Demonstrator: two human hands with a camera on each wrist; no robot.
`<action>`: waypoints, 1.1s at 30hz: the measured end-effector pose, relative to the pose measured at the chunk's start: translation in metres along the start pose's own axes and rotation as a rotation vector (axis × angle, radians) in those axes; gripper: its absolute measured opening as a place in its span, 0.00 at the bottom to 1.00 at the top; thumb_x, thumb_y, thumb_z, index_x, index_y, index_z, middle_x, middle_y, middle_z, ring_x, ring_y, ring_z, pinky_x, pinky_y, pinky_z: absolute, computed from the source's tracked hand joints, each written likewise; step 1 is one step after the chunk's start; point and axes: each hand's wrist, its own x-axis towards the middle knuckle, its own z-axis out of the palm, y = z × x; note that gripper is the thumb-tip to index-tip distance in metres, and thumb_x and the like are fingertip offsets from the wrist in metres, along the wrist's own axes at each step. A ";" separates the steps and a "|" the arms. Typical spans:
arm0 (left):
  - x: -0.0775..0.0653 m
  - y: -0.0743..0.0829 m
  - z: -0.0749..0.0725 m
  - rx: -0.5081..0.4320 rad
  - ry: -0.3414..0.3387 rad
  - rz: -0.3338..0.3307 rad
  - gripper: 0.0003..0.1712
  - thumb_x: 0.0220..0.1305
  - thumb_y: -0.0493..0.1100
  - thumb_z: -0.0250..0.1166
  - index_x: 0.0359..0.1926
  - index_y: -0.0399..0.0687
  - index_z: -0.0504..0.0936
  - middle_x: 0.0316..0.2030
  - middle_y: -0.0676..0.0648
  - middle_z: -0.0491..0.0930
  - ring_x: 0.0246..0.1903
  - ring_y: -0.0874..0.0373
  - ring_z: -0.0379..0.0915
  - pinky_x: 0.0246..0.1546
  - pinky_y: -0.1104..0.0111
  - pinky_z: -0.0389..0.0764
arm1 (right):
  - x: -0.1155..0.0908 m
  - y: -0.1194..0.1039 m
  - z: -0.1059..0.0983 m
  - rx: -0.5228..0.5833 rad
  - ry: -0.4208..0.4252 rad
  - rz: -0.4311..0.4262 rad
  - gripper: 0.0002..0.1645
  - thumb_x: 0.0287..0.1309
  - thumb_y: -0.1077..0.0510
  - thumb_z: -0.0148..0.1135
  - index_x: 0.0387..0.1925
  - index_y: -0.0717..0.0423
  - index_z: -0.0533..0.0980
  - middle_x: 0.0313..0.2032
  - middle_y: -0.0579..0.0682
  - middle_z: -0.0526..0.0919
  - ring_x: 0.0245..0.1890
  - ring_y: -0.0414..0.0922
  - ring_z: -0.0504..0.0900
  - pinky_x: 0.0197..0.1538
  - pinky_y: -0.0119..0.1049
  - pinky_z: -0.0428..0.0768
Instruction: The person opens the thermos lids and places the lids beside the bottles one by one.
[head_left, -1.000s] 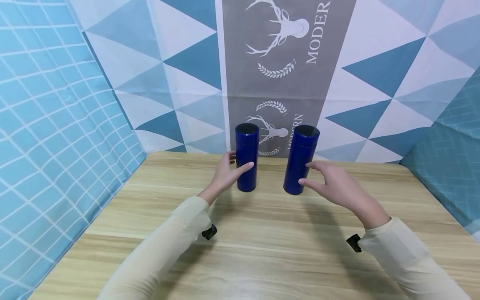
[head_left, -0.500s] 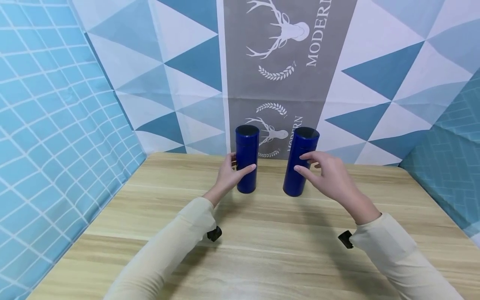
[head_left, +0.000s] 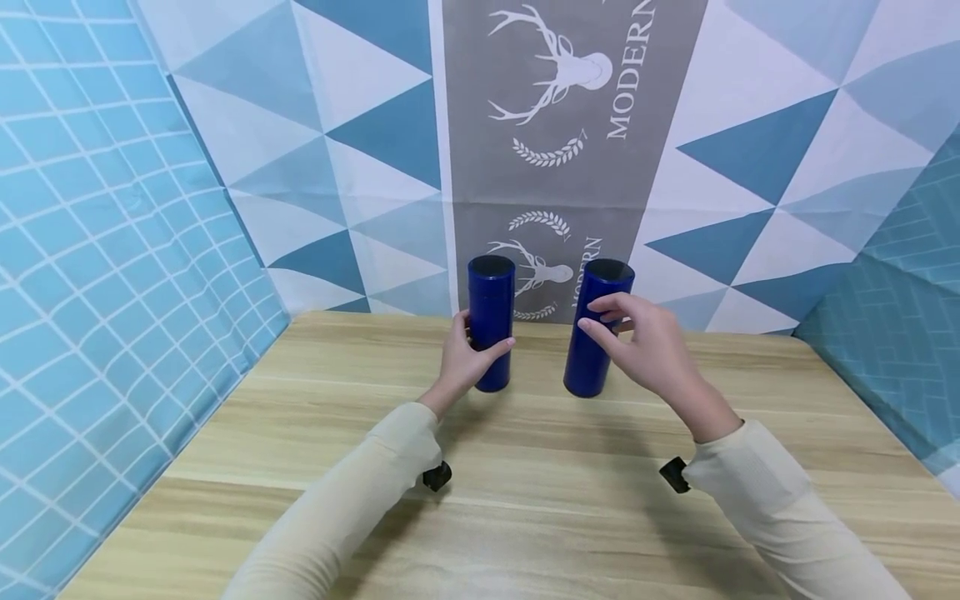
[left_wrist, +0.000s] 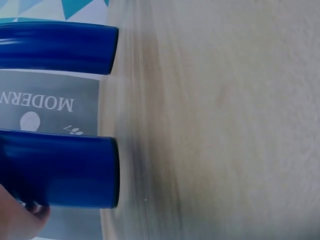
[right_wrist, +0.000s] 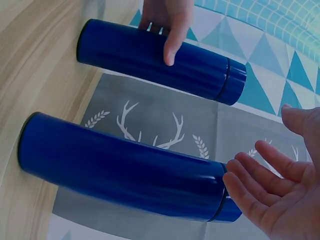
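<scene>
Across the near part of the table (head_left: 555, 525), the left sleeve (head_left: 345, 496) and right sleeve (head_left: 787, 500) reach forward, with a black device (head_left: 437, 476) at the left cuff and a second at the right. Beyond the cuffs, the left hand (head_left: 465, 358) grips the left flask (head_left: 491, 317), thumb across its near face, fingers round its outer side. The right hand (head_left: 654, 346) holds nothing visible; its thumb and slightly bent fingers stand apart. Just left of these fingertips and beyond them lies the right flask (head_left: 583, 360), its long axis upright; the right hand is the nearer to it. In the right wrist view the fingertips overlap the lid (right_wrist: 225, 209); contact cannot be told. Both flasks are upright near the table's far edge, a gap between them, and neither shows writing. Farthest off, the grey panel (head_left: 540, 179) bears the white word MODERN (head_left: 632, 71), turned sideways, beside a stag's head; both repeat lower down, behind the flasks.
</scene>
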 end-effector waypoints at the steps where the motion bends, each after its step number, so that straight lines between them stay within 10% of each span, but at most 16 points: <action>1: 0.000 -0.001 0.001 -0.002 0.010 0.004 0.46 0.51 0.52 0.73 0.66 0.46 0.61 0.60 0.39 0.73 0.60 0.45 0.71 0.61 0.50 0.74 | 0.001 -0.001 0.000 0.008 -0.010 0.010 0.20 0.62 0.50 0.61 0.48 0.61 0.78 0.47 0.60 0.84 0.40 0.55 0.86 0.44 0.49 0.85; 12: 0.002 -0.004 0.000 -0.026 0.056 0.026 0.42 0.49 0.51 0.75 0.63 0.45 0.68 0.58 0.39 0.76 0.57 0.44 0.74 0.59 0.51 0.76 | 0.011 -0.008 -0.007 0.037 -0.210 0.122 0.26 0.63 0.44 0.59 0.54 0.57 0.74 0.51 0.57 0.83 0.50 0.53 0.82 0.53 0.51 0.81; 33: -0.023 0.011 -0.006 0.061 -0.157 0.172 0.38 0.45 0.47 0.77 0.57 0.46 0.74 0.52 0.42 0.81 0.50 0.48 0.79 0.53 0.55 0.81 | 0.018 -0.015 -0.006 0.049 -0.291 0.048 0.29 0.60 0.49 0.64 0.59 0.57 0.71 0.57 0.58 0.79 0.56 0.55 0.78 0.58 0.52 0.78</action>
